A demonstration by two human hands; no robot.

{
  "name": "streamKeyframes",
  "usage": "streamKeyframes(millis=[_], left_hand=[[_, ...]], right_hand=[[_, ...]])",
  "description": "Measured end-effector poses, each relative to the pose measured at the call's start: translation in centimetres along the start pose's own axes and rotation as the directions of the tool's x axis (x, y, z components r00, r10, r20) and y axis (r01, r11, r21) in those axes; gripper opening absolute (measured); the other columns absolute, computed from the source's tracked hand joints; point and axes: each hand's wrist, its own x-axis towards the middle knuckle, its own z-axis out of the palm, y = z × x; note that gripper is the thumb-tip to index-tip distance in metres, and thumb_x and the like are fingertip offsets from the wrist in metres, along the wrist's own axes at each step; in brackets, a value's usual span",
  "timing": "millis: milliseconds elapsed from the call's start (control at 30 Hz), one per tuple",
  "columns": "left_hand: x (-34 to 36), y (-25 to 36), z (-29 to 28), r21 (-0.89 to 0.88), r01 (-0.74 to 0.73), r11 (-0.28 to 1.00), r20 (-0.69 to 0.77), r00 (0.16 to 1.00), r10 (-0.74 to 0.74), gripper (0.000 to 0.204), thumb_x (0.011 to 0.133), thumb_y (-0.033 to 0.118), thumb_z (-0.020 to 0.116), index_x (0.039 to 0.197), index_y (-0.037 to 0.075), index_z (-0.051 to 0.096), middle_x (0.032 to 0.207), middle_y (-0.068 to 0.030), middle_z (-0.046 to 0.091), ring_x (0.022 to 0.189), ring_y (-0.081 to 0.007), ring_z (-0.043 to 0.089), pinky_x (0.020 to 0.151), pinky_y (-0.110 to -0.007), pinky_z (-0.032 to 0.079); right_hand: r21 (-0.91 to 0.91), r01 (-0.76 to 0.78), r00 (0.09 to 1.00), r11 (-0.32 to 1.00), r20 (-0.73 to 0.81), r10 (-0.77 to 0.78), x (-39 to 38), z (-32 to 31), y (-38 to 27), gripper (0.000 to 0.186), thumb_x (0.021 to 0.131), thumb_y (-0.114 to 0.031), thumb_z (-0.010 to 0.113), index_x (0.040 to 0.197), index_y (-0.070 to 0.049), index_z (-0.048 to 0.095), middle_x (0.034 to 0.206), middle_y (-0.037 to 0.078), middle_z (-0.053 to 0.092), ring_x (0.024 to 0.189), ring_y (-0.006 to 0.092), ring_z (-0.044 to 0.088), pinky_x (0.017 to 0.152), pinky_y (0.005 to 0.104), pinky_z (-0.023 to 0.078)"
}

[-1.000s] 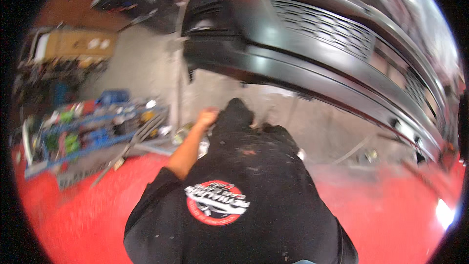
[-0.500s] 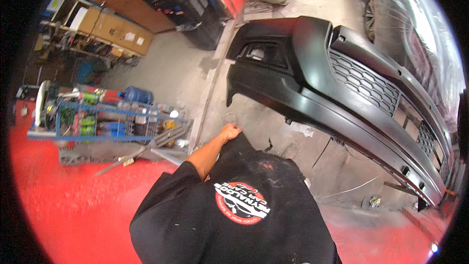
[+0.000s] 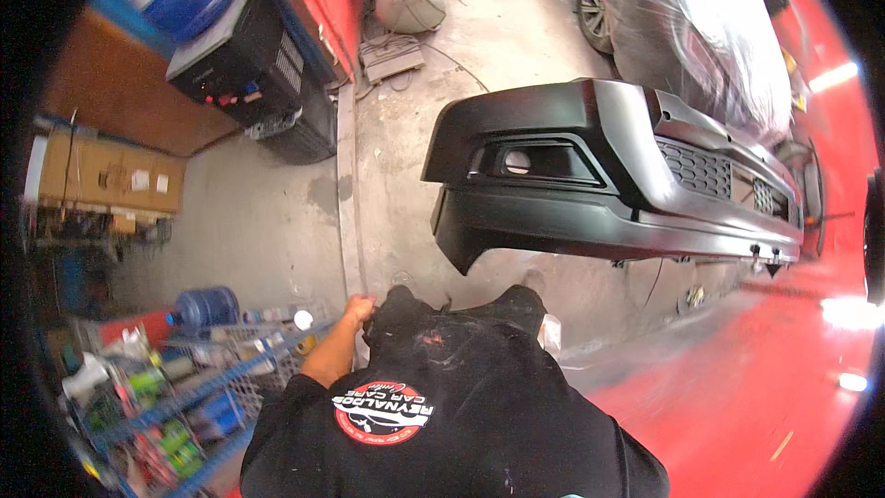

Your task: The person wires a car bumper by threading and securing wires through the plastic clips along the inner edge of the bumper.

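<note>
My left hand (image 3: pixel 360 307) hangs low beside my dark trousers, fingers curled closed. Whether anything is inside the fingers is hidden. It is near the floor strip and touches no part of the bumper that I can see. My right hand does not show; a small whitish thing (image 3: pixel 551 333) sticks out at my right side, too unclear to name. Ahead and to the right is a large black car bumper (image 3: pixel 544 221), with a fog-lamp recess and a honeycomb grille (image 3: pixel 698 171), raised off the floor.
A blue metal rack (image 3: pixel 175 410) of bottles stands at my left, with a blue water jug (image 3: pixel 205 306) behind it. Farther off are a black cabinet (image 3: pixel 230 65), a cardboard box (image 3: pixel 111 171) and a compressor tank (image 3: pixel 410 2). A plastic-covered car (image 3: pixel 691 28) stands beyond the bumper.
My view has turned to the right and the bumper now lies more sideways across it. The rack has shifted to the lower left. My left hand stays closed, lower in view.
</note>
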Motion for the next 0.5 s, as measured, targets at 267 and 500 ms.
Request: streamKeyframes(millis=[267,500], left_hand=[[7.0,8.0,-15.4,0.33,0.039,0.943,-0.102,0.995,-0.005,0.031,0.082,0.033,0.062,0.087,0.003,0.067,0.069,-0.0097,0.06,0.053,-0.0185,0.052,0.047,-0.034,0.041],[13.3,27.7,-10.2,0.135,-0.481,0.866,0.224,0.867,0.446,0.038,0.085,0.03,0.06,0.109,0.001,0.062,0.095,-0.0091,0.067,0.086,-0.0174,0.062,0.077,-0.03,0.048]], right_hand=[[0.024,-0.019,0.998,1.0,0.052,0.018,-3.2,5.9,-11.7,0.019,0.068,-0.019,0.067,0.064,-0.005,0.055,0.072,0.018,0.058,0.064,0.0273,0.058,0.053,0.0419,0.044],[-0.124,0.096,0.977,0.988,0.199,-0.07,-0.9,9.6,-16.2,0.02,0.069,-0.019,0.067,0.064,-0.005,0.054,0.072,0.019,0.057,0.063,0.0275,0.058,0.052,0.0423,0.043]])
